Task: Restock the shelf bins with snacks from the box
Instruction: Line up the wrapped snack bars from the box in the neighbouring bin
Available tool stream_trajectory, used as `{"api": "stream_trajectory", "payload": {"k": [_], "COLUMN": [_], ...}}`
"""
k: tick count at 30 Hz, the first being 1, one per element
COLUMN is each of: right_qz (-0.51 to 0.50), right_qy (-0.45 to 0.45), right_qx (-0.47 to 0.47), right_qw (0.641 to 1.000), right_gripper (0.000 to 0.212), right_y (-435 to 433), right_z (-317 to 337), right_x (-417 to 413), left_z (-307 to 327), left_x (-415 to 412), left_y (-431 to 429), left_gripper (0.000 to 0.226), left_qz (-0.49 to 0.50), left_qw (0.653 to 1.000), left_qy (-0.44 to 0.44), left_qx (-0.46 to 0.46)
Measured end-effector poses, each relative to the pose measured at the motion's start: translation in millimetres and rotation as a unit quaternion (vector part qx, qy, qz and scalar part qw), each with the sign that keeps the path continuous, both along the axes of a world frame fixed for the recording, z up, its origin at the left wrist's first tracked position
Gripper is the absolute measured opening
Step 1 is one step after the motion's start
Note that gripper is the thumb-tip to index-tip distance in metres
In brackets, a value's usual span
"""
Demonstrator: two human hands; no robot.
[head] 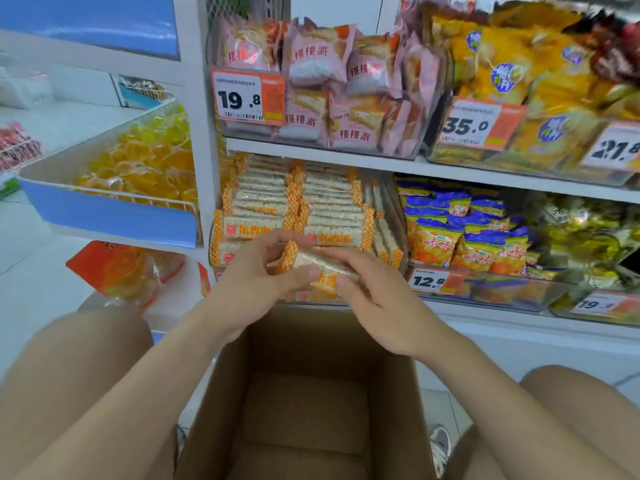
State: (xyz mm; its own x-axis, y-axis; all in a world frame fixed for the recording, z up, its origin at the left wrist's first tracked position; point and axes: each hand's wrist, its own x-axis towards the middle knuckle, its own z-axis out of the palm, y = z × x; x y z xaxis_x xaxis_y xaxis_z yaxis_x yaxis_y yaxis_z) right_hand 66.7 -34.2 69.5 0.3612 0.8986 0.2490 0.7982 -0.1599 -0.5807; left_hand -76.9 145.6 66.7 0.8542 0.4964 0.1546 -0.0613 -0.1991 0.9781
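We hold one orange-and-white rice cracker packet [320, 268] between both hands, just in front of the clear bin [398, 216] on the lower shelf, above the far edge of the cardboard box [304, 393]. Our left hand [258, 271] pinches the packet's left end, thumb on top and fingers curled behind it. Our right hand [375, 299] clamps the right end, fingers lying across the wrapper. The packet sits tilted, its left end higher than its right.

The bin behind our hands is packed with matching rice cracker packets [298, 202], stacked in two rows and standing on edge along the right side. The box stands open between our knees, and its visible floor is bare brown cardboard.

To the right on the same shelf, a bin holds blue-and-orange snack bags [464, 233] behind a price tag [434, 281] reading 12.8. On the shelf above, pink pastry packets [332, 84] fill a bin marked 19.8, with yellow bags [519, 84] to their right. Far left, a wire-fronted tray holds yellow jelly cups [145, 161].
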Motion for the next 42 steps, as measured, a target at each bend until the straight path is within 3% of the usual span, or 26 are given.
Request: {"api": "stream_trajectory", "payload": {"k": [3,5,9,14,17,20,27,33,37,42], "right_qz": [0.019,-0.027,-0.129,-0.089,-0.078,-0.140,-0.151,-0.204,-0.195,-0.241], "right_qy": [-0.022,-0.099,-0.220,-0.261,-0.276,-0.324,-0.364,-0.309,-0.243,-0.161], "right_qx": [-0.046,-0.051,-0.057,-0.074,-0.050,-0.020,-0.028,0.004,0.009,0.055], "right_qw": [0.999,0.993,0.965,0.958,0.957,0.935,0.919,0.929,0.950,0.955], "right_gripper": [0.046,0.043,0.039,0.038,0.038,0.036,0.053,0.043,0.027,0.026], "right_y": [4,6,16,30,32,33,40,42,39,29], "right_z": [8,11,14,-2,-7,-11,-23,-26,-16,-9], "right_x": [13,23,42,41,37,33,28,20,23,27], "left_z": [2,-2,-15,-22,-25,-30,-36,-32,-35,-36], "left_x": [2,3,4,14,21,27,30,31,31,38], "left_y": [0,0,8,13,16,17,13,12,16,14], "left_gripper": [0.042,0.049,0.049,0.051,0.052,0.050,0.057,0.054,0.050,0.036], "left_qz": [0.008,0.043,0.165,0.165,0.158,0.167,0.164,0.162,0.162,0.198], "left_qw": [0.999,0.989,0.899,0.855,0.835,0.820,0.824,0.835,0.822,0.813], "left_qy": [-0.003,0.016,0.050,0.069,0.086,0.100,0.120,0.108,0.117,0.086], "left_qx": [0.046,0.143,0.402,0.487,0.519,0.539,0.528,0.515,0.533,0.541]}}
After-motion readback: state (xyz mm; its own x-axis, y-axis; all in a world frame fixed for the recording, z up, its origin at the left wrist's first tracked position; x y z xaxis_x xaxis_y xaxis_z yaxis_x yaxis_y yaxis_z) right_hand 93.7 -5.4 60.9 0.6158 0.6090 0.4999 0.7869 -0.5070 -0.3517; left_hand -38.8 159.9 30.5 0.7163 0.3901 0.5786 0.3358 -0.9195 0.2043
